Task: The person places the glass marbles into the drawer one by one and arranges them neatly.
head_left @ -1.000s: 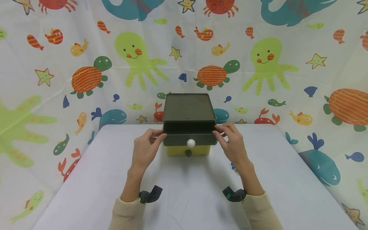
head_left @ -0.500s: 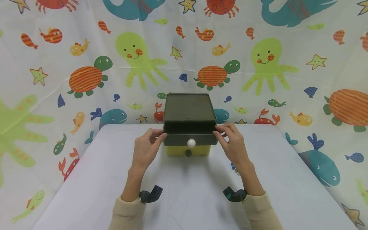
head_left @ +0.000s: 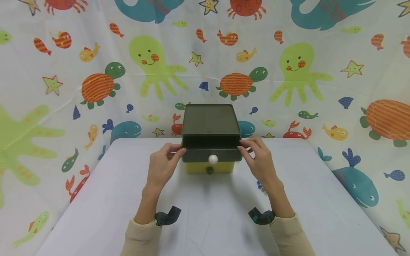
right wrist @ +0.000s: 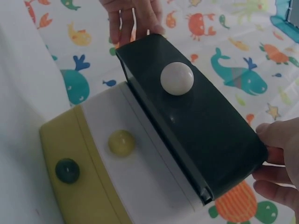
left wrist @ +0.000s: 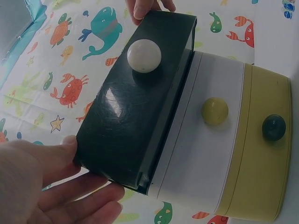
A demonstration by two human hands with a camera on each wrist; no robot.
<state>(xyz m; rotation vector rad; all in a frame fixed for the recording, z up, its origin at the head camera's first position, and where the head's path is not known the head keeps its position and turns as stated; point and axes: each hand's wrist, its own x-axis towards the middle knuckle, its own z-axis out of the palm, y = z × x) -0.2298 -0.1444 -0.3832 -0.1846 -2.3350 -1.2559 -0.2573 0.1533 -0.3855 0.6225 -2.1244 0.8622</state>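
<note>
Dark green top drawer (head_left: 196,156), partly out of its cabinet (head_left: 209,119) on the surface (head_left: 205,217). Left hand (head_left: 161,164) and right hand (head_left: 258,158) pinch its front corners, fingers (left wrist: 88,203) barely parted around them. I'd judge it light, stiff, slick; best held by both sides.

Soft, even light fills my head view, which looks fairly sharp; faint, blurry shadows lie on the white table (head_left: 314,181) nearward of the drawer unit (head_left: 209,121). My wrist views are dimmer and hazier, and in the left one glare whitens the dark drawer (left wrist: 135,105).
</note>
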